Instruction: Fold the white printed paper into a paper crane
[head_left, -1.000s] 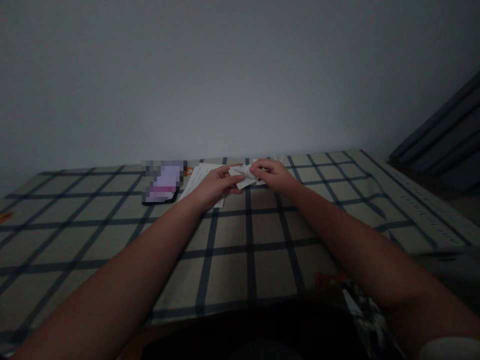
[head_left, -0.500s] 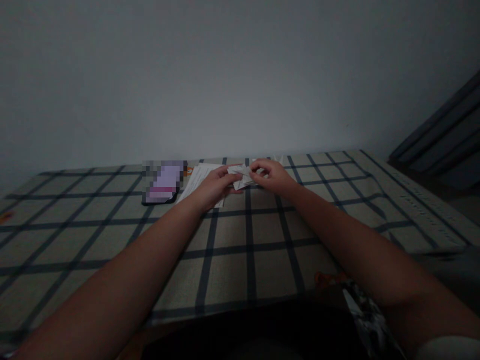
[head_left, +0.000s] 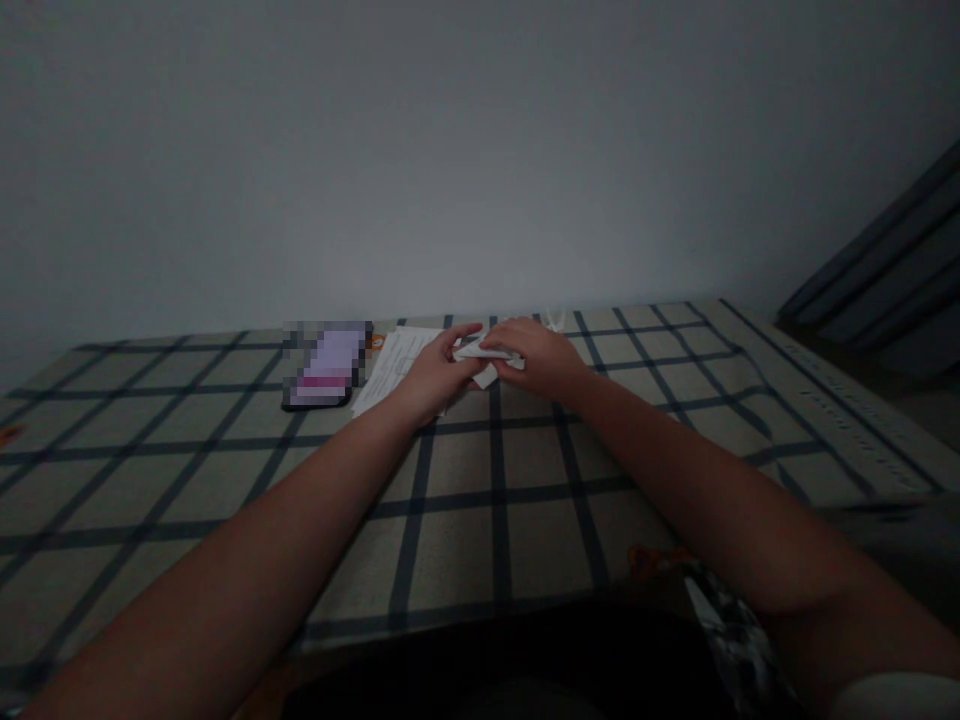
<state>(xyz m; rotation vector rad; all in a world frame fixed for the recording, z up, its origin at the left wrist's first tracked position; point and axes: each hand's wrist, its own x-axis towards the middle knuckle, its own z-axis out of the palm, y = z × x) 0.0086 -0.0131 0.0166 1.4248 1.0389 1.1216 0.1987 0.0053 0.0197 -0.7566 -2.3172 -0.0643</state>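
Two hands (head_left: 436,374) (head_left: 547,360) holding white paper (head_left: 480,352); printed sheets (head_left: 391,366), phone (head_left: 328,365) lying left.

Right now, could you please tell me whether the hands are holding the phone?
No, the phone lies on the checked cloth, while the left hand and right hand hold the white paper.

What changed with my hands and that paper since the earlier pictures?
Your right hand moved its fingertips left, over the small folded white paper. Your left hand and right both keep hold of it. The dark-edged rectangular phone and white printed sheets stayed put.
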